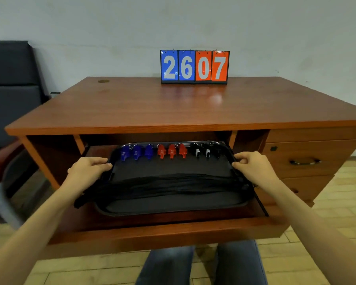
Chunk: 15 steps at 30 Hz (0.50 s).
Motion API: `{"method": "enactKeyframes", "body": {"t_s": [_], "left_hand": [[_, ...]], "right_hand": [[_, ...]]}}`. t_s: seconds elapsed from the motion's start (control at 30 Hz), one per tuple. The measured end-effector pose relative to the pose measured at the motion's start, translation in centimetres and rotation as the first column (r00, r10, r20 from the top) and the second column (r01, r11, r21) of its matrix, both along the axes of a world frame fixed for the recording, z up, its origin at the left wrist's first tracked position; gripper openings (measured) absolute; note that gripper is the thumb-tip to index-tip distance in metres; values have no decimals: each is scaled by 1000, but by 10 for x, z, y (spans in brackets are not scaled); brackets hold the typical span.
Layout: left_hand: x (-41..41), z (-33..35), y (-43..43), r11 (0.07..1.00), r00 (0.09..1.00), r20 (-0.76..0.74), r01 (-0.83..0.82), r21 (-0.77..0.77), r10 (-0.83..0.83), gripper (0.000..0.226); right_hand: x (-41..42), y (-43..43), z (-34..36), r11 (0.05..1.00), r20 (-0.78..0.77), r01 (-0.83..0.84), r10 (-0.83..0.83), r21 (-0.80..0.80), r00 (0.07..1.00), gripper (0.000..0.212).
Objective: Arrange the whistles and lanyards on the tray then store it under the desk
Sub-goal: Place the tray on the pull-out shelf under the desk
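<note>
Tray [173, 204] sits on the pull-out shelf [164, 229] under the desk [152, 108], gripped at its side rims by left hand [86, 167] and right hand [253, 163]. Between the hands, whistles [171, 151] line the far edge; black lanyards [162, 186] lie nearer.

tray [173, 208] far edge: tucked under the desk [152, 108] top, in shadow
black whistles [207, 152]: dark, hard to see
chair [0, 171]: blurry, cut off
</note>
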<state>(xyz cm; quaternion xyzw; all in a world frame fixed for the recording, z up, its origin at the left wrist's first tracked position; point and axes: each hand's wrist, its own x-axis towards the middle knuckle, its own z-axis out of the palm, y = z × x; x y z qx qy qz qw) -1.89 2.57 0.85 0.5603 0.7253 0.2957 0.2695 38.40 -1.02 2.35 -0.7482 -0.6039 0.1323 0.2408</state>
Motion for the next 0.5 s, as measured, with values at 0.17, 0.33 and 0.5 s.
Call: {"method": "enactKeyframes", "body": {"t_s": [0.17,0.33,0.5], "left_hand": [[0,-11,11,999,998,-56,-8,-48,5,37],[-6,-21,17,997,997,-71,6,-72,-12,40],[-4,-20,18,997,992,-124,15,-72,-24,39]], "right_hand": [[-7,8,-15,998,15,4,-3,-70,1000,37],[-11,12,-20,997,87,16,-10,-79,996,38],[-15,11,-19,997,188,16,-1,-79,982,37]]}}
